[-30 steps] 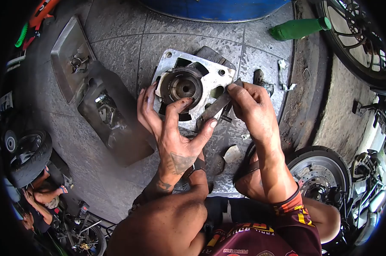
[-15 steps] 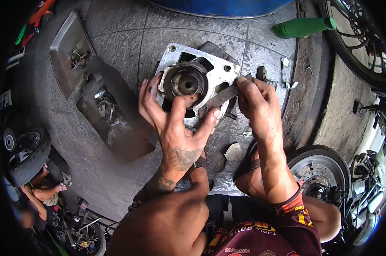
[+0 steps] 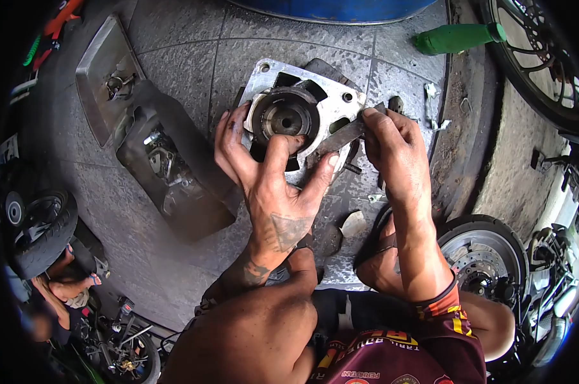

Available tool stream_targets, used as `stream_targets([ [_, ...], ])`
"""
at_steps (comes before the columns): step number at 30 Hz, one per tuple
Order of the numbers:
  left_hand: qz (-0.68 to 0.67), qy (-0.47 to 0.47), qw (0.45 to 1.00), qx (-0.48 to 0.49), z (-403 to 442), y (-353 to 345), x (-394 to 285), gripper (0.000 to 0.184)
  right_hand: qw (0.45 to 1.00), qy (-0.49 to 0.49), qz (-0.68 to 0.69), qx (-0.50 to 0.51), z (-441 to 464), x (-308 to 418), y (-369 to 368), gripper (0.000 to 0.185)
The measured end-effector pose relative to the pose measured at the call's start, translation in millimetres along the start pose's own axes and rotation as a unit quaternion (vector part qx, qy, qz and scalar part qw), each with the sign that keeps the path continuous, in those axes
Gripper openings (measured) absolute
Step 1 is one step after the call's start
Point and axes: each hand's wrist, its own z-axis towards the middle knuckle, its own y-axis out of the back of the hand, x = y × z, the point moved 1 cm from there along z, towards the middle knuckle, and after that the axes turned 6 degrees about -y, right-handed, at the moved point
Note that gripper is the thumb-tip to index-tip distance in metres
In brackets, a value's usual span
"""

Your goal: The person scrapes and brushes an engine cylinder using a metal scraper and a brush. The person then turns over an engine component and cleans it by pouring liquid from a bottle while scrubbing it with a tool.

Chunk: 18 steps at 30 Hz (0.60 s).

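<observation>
A silver metal engine cylinder block (image 3: 328, 105), with a round bore and dark slots around it, lies flat face up low over the floor. My left hand (image 3: 273, 192) grips its near left side, fingers around the edge and the index finger at the bore's rim. Across the block's right edge lies a flat dark metal strip (image 3: 344, 136), perhaps a file or scraper. My right hand (image 3: 395, 144) pinches its outer end between thumb and fingers. The left thumb is close to the strip's inner end; whether it presses on it I cannot tell.
A dark tray of metal parts (image 3: 168, 169) and a metal pan (image 3: 100, 105) stand left. A green bottle (image 3: 459, 38) lies upper right, near a wheel (image 3: 542, 64). A blue drum (image 3: 334, 11) is at the top. Another wheel (image 3: 485, 256) sits lower right; another person's leg (image 3: 65, 281) shows lower left.
The view has shifted slightly. The block, the strip and both hands appear a little further right and up; both hands keep their holds.
</observation>
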Motion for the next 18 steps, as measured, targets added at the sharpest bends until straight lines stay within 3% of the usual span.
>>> stream_targets([
  [18, -0.02, 0.009, 1.0, -0.003, 0.7, -1.2, -2.3, 0.04, 0.997, 0.006, 0.066, -0.04, -7.1, -7.3, -1.4, 0.039],
])
